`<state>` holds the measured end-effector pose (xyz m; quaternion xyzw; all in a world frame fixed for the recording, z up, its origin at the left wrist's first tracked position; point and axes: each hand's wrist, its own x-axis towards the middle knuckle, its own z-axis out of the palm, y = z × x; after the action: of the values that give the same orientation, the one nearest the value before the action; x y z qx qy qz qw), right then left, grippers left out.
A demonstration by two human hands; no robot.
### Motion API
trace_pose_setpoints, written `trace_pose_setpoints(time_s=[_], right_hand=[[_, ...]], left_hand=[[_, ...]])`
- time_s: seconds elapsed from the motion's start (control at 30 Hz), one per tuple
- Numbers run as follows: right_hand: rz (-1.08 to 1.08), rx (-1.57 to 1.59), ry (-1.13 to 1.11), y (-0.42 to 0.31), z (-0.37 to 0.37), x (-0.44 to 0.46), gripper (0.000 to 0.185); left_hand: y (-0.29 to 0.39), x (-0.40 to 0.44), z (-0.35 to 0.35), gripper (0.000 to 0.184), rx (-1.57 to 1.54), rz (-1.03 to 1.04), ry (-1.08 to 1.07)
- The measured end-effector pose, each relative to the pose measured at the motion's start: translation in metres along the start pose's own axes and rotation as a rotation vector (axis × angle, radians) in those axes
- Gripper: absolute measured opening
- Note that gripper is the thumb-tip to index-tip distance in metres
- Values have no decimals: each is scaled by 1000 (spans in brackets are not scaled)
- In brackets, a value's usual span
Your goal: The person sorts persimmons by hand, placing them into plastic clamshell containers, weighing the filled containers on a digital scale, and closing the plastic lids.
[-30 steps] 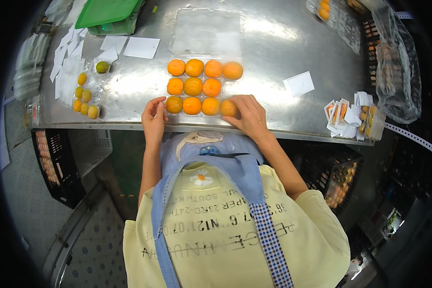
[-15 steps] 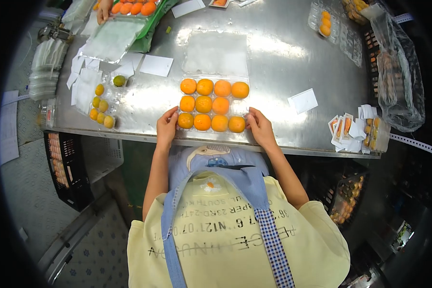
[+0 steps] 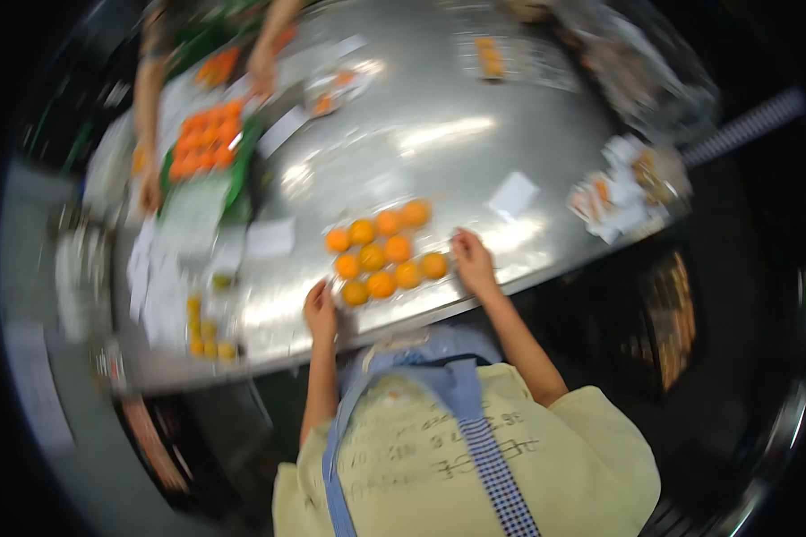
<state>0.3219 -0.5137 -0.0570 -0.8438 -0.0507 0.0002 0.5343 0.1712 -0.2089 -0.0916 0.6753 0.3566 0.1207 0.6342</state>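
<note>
A clear plastic clamshell box (image 3: 420,242) lies near the table's front edge, its outline faint from blur and glare. Rows of oranges (image 3: 372,259) fill it except for one gap at the right of the middle row. Beside the box's left edge, my left hand (image 3: 321,311) is closed, with its fingertips at the rim. My right hand (image 3: 473,261) pinches at the opposite side, thumb and fingers together by the right edge. Motion blur softens both sets of fingertips.
Across the table at left, a co-worker's hands (image 3: 260,76) work around a green crate (image 3: 244,170) with a tray of orange fruit (image 3: 208,139). Small yellow-green fruits (image 3: 208,331) lie at front left. White cards (image 3: 513,195) and a pile of labels (image 3: 604,201) are at right.
The whole view has swung leftward and tilted, and is now blurred. More of the co-worker's arms and fruit tray shows. My hands stay on either side of the box.
</note>
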Motion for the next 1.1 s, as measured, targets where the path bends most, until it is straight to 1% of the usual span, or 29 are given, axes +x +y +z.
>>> trace_pose_setpoints(time_s=[0.03,0.07,0.1,0.13,0.17,0.2,0.23,0.3,0.33,0.43,0.47,0.53,0.6,0.63,0.7,0.73,0.77,0.83,0.87,0.9,0.97,1.0,1.03,1.1], right_hand=[[-2,37,77,0,-4,-3,31],[-11,73,79,1,-8,-7,28],[1,84,112,1,-11,-13,26],[4,60,130,-11,-20,-20,25],[6,51,152,-18,-24,-23,24],[72,55,167,-26,-27,-32,23],[71,37,177,-34,-34,-46,22],[139,69,201,-45,-43,-73,21],[136,44,223,-46,-39,-83,20],[184,-1,213,-50,-71,-120,19],[191,-23,244,-47,-85,-127,19],[200,-86,317,-33,-118,-141,18],[218,-146,430,-13,-156,-147,17],[240,-162,493,-3,-180,-151,18],[195,-188,632,21,-236,-159,18],[218,-292,693,26,-272,-163,18],[241,-394,754,34,-311,-166,19],[343,-462,942,75,-390,-170,22],[391,-667,993,109,-434,-181,25],[436,-874,1034,145,-472,-192,29],[964,-786,926,179,-528,-201,41],[1130,-723,894,184,-542,-199,49],[1179,-691,743,234,-560,-212,56],[1146,-888,598,231,-562,-207,61]], left_hand=[[13,-3,6,28,-86,48,1],[11,-1,5,27,-77,111,33],[45,-16,12,26,13,135,72],[42,-16,9,24,-2,211,78],[47,-19,8,22,75,285,86],[65,-30,13,20,104,359,89],[72,-41,11,18,94,328,68],[88,-61,18,16,55,365,1],[76,-50,22,14,34,388,-46],[95,-67,45,14,34,526,-203],[103,-71,53,13,97,534,-247],[118,-82,76,13,80,587,-330],[115,-80,95,11,100,649,-395],[120,-88,107,11,118,670,-415],[132,-108,137,11,155,719,-448],[135,-119,154,10,138,683,-487],[133,-124,172,10,141,693,-502],[116,-131,211,10,150,721,-527],[113,-137,232,9,193,743,-525],[110,-145,253,9,179,717,-545],[109,-160,295,9,138,667,-581],[109,-164,314,9,120,623,-609],[114,-172,335,7,123,621,-613],[125,-184,364,6,149,608,-655]])
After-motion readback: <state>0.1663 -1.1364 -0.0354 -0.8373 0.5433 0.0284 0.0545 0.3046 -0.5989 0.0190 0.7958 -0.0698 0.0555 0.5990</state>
